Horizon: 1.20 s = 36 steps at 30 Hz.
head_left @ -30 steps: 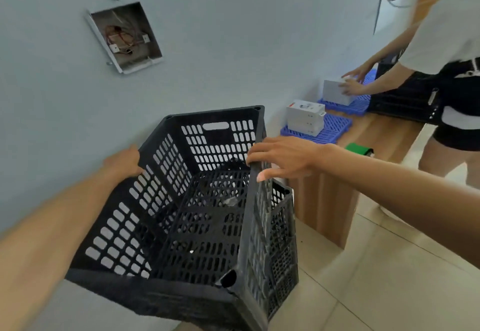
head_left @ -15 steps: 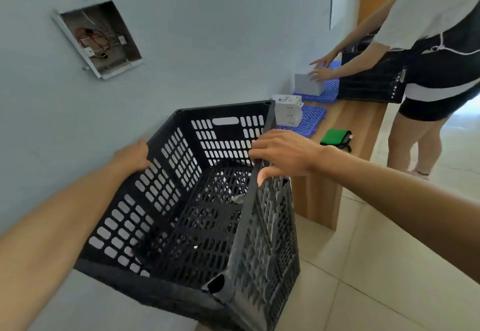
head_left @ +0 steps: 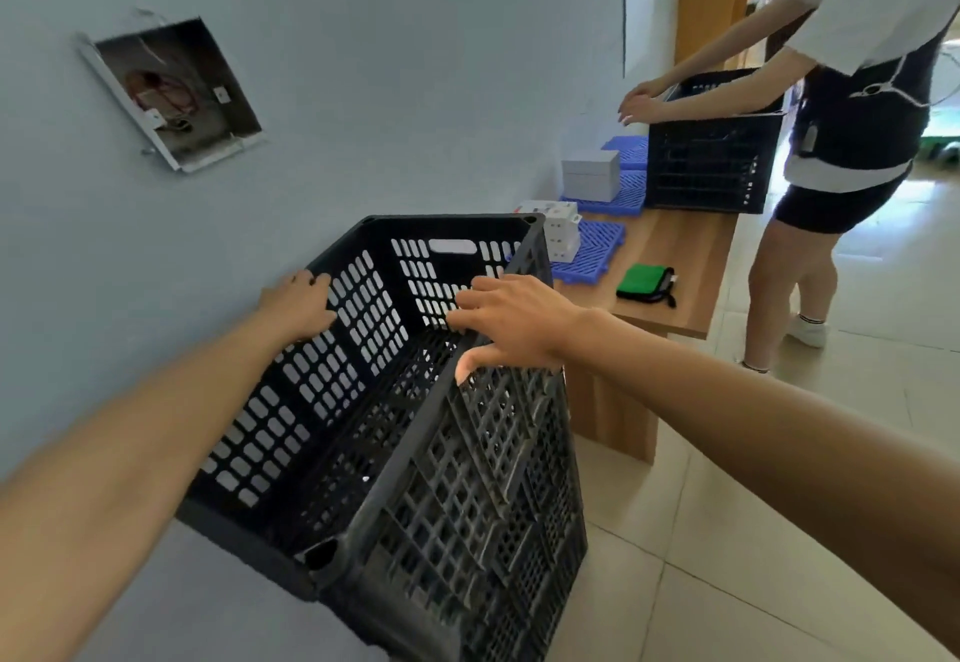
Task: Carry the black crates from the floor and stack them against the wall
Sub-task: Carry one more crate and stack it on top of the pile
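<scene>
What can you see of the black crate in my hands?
The black crate looks like hard plastic: lattice walls and floor, a slot handle in the far side, hollow corner posts. It looks empty, open side up, tilted, beside the blue-grey wall. The left hand holds its left rim; the right hand grips its right rim, thumb on the outside.

crate (head_left: 467, 479) beside wall (head_left: 415, 63) | bench (head_left: 675, 256) right of crate | 2nd crate (head_left: 711, 162) on bench

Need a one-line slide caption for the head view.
Left hand and right hand hold a black crate by its rims beside the wall.
</scene>
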{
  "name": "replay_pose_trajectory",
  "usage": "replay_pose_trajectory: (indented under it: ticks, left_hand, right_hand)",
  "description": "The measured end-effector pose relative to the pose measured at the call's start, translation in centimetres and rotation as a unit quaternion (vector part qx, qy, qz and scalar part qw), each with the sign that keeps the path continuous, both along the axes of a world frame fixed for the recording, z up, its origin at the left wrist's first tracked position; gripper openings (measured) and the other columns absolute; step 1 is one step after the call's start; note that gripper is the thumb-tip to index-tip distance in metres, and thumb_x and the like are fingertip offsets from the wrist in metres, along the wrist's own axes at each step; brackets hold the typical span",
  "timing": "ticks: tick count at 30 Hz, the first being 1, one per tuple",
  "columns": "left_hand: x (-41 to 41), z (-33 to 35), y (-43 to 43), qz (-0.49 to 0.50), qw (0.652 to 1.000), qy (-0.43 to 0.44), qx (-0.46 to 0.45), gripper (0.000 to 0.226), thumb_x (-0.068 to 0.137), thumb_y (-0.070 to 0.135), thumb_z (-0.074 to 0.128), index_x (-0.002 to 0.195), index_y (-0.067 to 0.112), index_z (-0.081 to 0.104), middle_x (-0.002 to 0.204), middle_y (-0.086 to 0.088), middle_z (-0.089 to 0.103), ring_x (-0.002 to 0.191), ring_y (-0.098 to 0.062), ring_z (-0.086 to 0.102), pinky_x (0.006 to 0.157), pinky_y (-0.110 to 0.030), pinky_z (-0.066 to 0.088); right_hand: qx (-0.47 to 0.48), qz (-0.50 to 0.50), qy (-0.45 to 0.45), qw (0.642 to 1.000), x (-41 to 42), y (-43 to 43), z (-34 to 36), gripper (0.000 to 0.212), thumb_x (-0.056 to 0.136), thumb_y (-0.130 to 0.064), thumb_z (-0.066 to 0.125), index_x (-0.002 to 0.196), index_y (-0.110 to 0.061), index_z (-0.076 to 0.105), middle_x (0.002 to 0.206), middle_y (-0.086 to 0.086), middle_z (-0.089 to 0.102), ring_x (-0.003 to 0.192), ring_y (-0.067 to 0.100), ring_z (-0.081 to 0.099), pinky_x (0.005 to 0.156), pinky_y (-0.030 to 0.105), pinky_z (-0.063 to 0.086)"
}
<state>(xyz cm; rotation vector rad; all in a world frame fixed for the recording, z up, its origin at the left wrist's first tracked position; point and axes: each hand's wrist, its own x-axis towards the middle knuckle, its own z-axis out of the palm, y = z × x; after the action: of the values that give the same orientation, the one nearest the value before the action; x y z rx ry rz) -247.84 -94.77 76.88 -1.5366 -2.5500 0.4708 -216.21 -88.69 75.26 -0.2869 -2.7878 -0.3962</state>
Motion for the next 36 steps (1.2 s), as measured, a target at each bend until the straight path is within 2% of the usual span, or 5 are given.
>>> replay_pose_trajectory:
  ticks: [6, 16, 21, 27, 36]
  left_hand:
    - [5.3, 0.5, -2.4, -0.094, 0.994, -0.019, 0.058, 0.050, 0.099, 0.040, 0.043, 0.144, 0.020, 0.038, 0.142, -0.011, 0.048, 0.127, -0.031, 0.047, 0.097, -0.046, 0.044]
    - [18.8, 1.9, -9.6, -0.046, 0.957, -0.284, 0.044, 0.040, 0.100, 0.055, 0.030, 0.121, 0.029, 0.053, 0.101, 0.010, 0.063, 0.088, -0.009, 0.061, 0.080, -0.030, 0.044]
    - [24.2, -1.6, -11.2, 0.073, 0.970, -0.157, 0.170, 0.035, 0.104, 0.045, 0.023, 0.112, 0.021, 0.047, 0.073, 0.002, 0.056, 0.073, -0.025, 0.062, 0.065, -0.039, 0.048]
    - [25.6, -4.0, -12.1, 0.128, 0.961, 0.092, 0.226, 0.053, 0.098, 0.059, 0.016, 0.096, 0.020, 0.052, 0.061, 0.005, 0.058, 0.050, -0.017, 0.057, 0.041, -0.026, 0.040]
    - [20.7, -4.1, -13.0, 0.051, 0.962, 0.122, 0.238, 0.048, 0.101, 0.051, 0.021, 0.101, 0.017, 0.055, 0.069, 0.005, 0.062, 0.052, -0.018, 0.058, 0.042, -0.029, 0.039]
  right_hand:
    - [-0.008, 0.046, -0.057, 0.997, -0.7, 1.0, 0.3, 0.076, 0.087, -0.077, 0.024, 0.122, -0.018, 0.057, 0.107, -0.001, 0.060, 0.102, 0.017, 0.054, 0.087, 0.037, 0.047]
    - [-0.033, 0.123, -0.077, 0.989, -0.8, 4.8, 0.1, 0.068, 0.092, -0.069, 0.012, 0.103, -0.019, 0.056, 0.094, -0.001, 0.065, 0.086, 0.020, 0.062, 0.087, 0.045, 0.051]
    - [-0.059, 0.136, -0.035, 0.988, -0.9, 5.1, -0.9, 0.076, 0.091, -0.071, 0.013, 0.119, -0.019, 0.061, 0.106, 0.006, 0.070, 0.098, 0.026, 0.064, 0.088, 0.043, 0.048]
    - [-0.087, 0.131, -0.029, 0.987, -0.7, 5.0, -0.8, 0.066, 0.092, -0.070, 0.020, 0.088, -0.017, 0.058, 0.083, 0.006, 0.066, 0.080, 0.030, 0.063, 0.075, 0.040, 0.045]
    - [-0.065, 0.102, 0.022, 0.992, -3.6, 3.8, -2.2, 0.063, 0.092, -0.069, 0.018, 0.075, -0.018, 0.050, 0.065, -0.001, 0.051, 0.064, 0.022, 0.047, 0.082, 0.042, 0.042]
